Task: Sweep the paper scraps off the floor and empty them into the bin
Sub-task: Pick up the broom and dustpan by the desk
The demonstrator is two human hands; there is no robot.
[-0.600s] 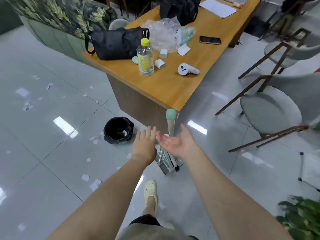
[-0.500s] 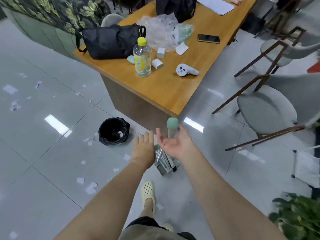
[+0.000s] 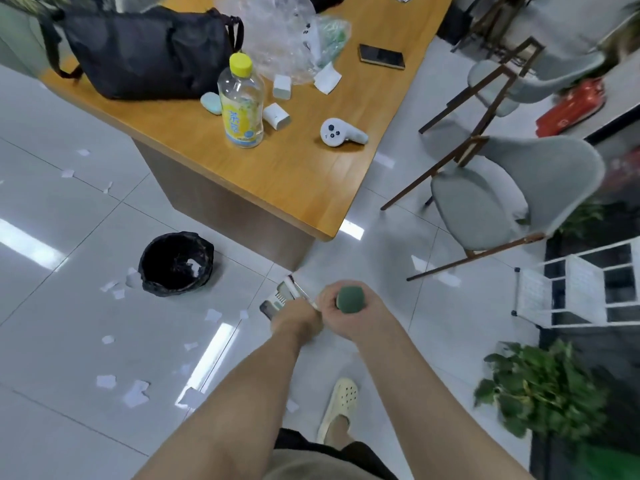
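Glossy grey tile floor (image 3: 69, 341) fills most of the view. Wooden table (image 3: 294, 188) runs diag across the top, w/ a black bag (image 3: 145, 53), clear plastic wrap (image 3: 277, 36), yellow-capped bottle (image 3: 240, 102), white controller (image 3: 341, 133) & a phone (image 3: 381, 56) on it. Two grey chairs (image 3: 502, 195) stand right of the table; a white rack (image 3: 571, 289) & a green plant (image 3: 540, 386) sit further right & nearer me.

Bin (image 3: 176, 263), black-lined, stands on the floor just beside the table's near side, left of my hands; at least one white scrap shows inside it. Paper scraps (image 3: 135, 393) lie scattered on the tiles left of my arms, some touching or just beside the bin, others well apart toward the far left.

My right hand (image 3: 349, 313) is clenched round the green-topped broom handle (image 3: 350, 299), grip just under the cap. My left hand (image 3: 298, 315) is beside it, knuckles up, at a thin white handle (image 3: 301, 291) that leads down to the dustpan (image 3: 278, 299) – can't tell if the fingers are wrapped round it, they're hidden under the hand. Dustpan sits on the floor below, near the table corner, between bin & my hands.

My foot in a cream clog (image 3: 341, 407) is planted below.
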